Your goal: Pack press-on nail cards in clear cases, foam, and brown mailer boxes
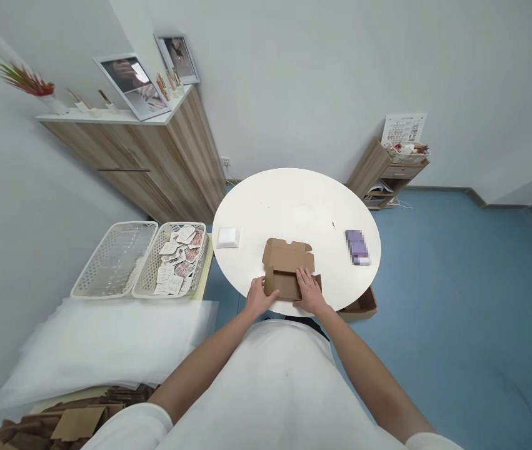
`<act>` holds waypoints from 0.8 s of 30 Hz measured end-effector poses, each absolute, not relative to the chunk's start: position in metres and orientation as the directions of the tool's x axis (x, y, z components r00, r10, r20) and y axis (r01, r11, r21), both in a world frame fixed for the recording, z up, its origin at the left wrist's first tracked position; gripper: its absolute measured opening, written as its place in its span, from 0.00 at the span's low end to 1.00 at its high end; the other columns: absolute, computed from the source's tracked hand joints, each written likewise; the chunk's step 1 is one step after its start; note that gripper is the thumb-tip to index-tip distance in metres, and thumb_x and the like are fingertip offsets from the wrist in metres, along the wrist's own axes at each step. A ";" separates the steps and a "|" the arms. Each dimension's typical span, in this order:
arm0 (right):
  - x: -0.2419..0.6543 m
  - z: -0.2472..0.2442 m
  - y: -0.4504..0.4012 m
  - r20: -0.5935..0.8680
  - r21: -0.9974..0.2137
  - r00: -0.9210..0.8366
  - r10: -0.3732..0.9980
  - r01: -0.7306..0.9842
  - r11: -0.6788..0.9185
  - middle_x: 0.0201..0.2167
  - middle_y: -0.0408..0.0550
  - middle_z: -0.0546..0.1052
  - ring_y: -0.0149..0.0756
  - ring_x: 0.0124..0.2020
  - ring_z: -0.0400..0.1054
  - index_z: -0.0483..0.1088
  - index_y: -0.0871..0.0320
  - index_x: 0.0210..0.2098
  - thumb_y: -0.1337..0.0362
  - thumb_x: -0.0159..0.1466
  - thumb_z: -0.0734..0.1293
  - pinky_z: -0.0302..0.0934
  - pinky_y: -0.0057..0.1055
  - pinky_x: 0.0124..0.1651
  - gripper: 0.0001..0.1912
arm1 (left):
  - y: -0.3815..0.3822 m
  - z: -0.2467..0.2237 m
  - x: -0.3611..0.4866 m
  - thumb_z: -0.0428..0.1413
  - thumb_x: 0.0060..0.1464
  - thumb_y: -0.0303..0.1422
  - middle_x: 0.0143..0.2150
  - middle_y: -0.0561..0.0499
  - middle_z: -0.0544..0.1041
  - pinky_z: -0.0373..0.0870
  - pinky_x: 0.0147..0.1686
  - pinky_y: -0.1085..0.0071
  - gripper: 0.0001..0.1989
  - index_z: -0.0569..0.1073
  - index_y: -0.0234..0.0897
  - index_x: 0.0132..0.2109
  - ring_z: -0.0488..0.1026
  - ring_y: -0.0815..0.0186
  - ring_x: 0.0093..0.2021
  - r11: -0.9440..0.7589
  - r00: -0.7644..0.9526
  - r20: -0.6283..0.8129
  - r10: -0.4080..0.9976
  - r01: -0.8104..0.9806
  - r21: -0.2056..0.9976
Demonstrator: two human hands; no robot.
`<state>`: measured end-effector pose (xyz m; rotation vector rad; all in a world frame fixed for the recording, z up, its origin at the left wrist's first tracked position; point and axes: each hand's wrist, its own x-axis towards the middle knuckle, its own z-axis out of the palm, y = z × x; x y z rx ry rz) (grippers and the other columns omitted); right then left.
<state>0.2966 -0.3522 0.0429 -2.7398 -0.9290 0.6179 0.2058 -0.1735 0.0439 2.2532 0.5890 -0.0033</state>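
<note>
A brown cardboard box (287,285) lies near the front edge of the white oval table (289,200), its lid (289,257) folded open toward the far side. My left hand (260,297) grips the box's left side wall, thumb on the inside and fingers outside. At the box's right side rests my right hand (309,290), fingers spread over the wall and inner corner. A stack of white square pieces (228,237) sits at the table's left. Purple packets (357,246), blurred in the picture, lie at the right.
Left of the table stand a basket of printed cards (177,259) and a basket of clear packaging (113,259). White sheets (120,337) and flattened brown cartons (78,423) lie nearer. An open carton (362,307) is below the table's right edge.
</note>
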 end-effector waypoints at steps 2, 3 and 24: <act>0.296 0.044 -0.351 -0.330 -0.288 0.717 0.614 0.543 -0.789 0.64 0.50 0.35 0.42 0.63 0.25 0.24 0.53 0.61 0.60 0.45 0.70 0.38 0.46 0.59 0.58 | -0.178 0.045 0.204 0.55 0.42 0.46 0.49 0.41 0.65 0.64 0.43 0.67 0.33 0.59 0.32 0.52 0.65 0.60 0.48 -0.580 0.898 -0.185 0.399 0.404 0.707; 0.296 0.045 -0.351 -0.334 -0.284 0.715 0.614 0.545 -0.789 0.64 0.50 0.35 0.42 0.63 0.25 0.24 0.53 0.61 0.60 0.45 0.70 0.37 0.46 0.59 0.59 | -0.179 0.046 0.204 0.54 0.43 0.46 0.49 0.41 0.65 0.63 0.43 0.67 0.32 0.59 0.32 0.52 0.65 0.60 0.48 -0.577 0.897 -0.194 0.398 0.409 0.707; 0.291 0.060 -0.351 -0.436 -0.270 0.574 0.693 0.652 -0.709 0.63 0.54 0.30 0.46 0.63 0.20 0.21 0.58 0.61 0.48 0.40 0.69 0.33 0.50 0.58 0.64 | -0.156 0.047 0.204 0.47 0.51 0.32 0.41 0.43 0.72 0.63 0.35 0.67 0.16 0.60 0.35 0.48 0.70 0.59 0.41 -0.750 0.894 -0.305 0.329 0.443 0.491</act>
